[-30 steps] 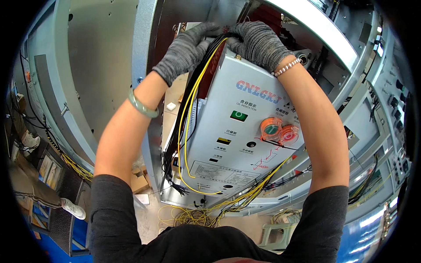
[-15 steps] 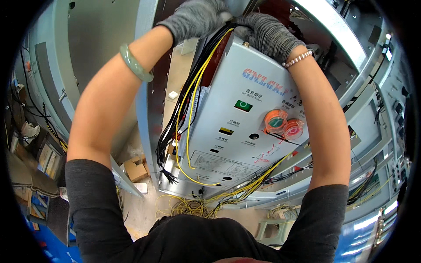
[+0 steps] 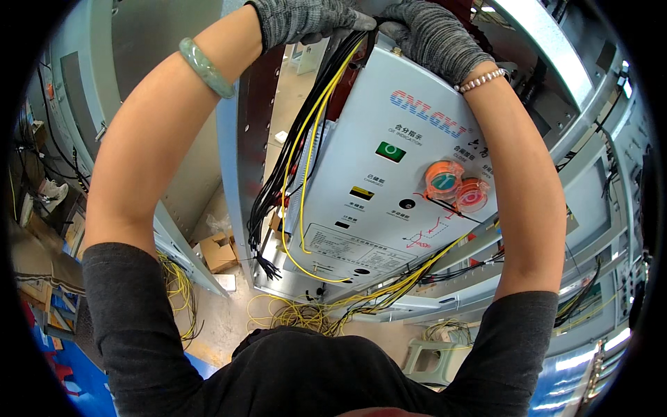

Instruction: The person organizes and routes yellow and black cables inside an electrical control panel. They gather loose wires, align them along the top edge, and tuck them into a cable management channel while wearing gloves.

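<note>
Both of my hands wear grey knitted gloves and meet at the top edge of a pale grey switchgear panel (image 3: 326, 208). Pinched in the fingers of my left hand (image 3: 309, 19) is the upper end of a wire bundle (image 3: 295, 149), mostly black with some yellow strands. My right hand (image 3: 434, 40) is closed at the same end of the bundle, its wrist over the panel's upper corner; its fingertips are partly hidden. The bundle hangs down along the panel's left side and ends in loose black tips. Two round orange-rimmed buttons (image 3: 455, 187) sit on the panel's right.
A blue-grey metal upright (image 3: 235, 149) stands left of the bundle. Coiled yellow wires (image 3: 292, 314) lie on the floor below the panel. Also down there are a cardboard box (image 3: 217, 254) and a pale green stool (image 3: 424, 361). Metal frames with wiring curve along the right.
My left hand and forearm have shifted slightly left and up in view, its fingers now showing more plainly on the wires. Panel and bundle appear slightly shifted; the right hand stays at the top edge.
</note>
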Tool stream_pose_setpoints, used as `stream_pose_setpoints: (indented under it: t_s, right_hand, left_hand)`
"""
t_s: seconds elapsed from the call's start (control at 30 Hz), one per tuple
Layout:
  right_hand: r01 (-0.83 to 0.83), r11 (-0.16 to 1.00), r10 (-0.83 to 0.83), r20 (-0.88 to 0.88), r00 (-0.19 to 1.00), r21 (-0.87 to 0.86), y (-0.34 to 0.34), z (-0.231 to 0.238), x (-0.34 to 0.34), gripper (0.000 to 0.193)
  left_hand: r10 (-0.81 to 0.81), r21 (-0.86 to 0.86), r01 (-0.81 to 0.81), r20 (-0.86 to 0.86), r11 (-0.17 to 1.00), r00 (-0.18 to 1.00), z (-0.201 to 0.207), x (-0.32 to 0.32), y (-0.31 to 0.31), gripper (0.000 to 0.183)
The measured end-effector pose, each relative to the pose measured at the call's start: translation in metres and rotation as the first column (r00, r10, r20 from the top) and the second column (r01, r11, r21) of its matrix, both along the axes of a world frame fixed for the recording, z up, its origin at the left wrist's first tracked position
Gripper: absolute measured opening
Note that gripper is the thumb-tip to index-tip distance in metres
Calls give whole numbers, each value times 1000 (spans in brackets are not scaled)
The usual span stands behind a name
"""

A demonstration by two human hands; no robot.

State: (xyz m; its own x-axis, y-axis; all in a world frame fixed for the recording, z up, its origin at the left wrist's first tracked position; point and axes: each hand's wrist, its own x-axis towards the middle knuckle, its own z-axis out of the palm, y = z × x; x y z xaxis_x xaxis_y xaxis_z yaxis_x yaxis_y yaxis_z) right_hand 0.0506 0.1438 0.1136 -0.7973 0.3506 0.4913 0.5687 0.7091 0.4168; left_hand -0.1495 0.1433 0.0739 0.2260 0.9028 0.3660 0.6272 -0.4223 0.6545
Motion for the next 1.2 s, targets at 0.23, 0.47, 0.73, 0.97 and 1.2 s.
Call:
stream_pose_setpoints:
  t_s: [0.23,0.47,0.73,0.97,1.2]
  right_hand:
    - [20,1000,-19,-47,999,22,-2,-3,0,21]
    - [7,1000,-9,-70,997,-30,-6,-3,-1,24]
    - [-15,999,13,-49,999,-37,1,-2,1,25]
    - [30,998,-34,-68,997,-63,-7,-1,-1,25]
    - [185,982,-182,-65,981,41,23,-4,-3,32]
  left_hand:
    - [-482,81,557,612,827,627,-30,16,27,32]
    - [-211,7,226,383,974,899,-26,11,31,22]
    - [326,466,-274,-34,841,945,-7,44,-26,46]
    - [-21,213,-28,224,977,974,-14,22,6,45]
    - [425,664,-175,-234,727,875,-14,35,16,40]
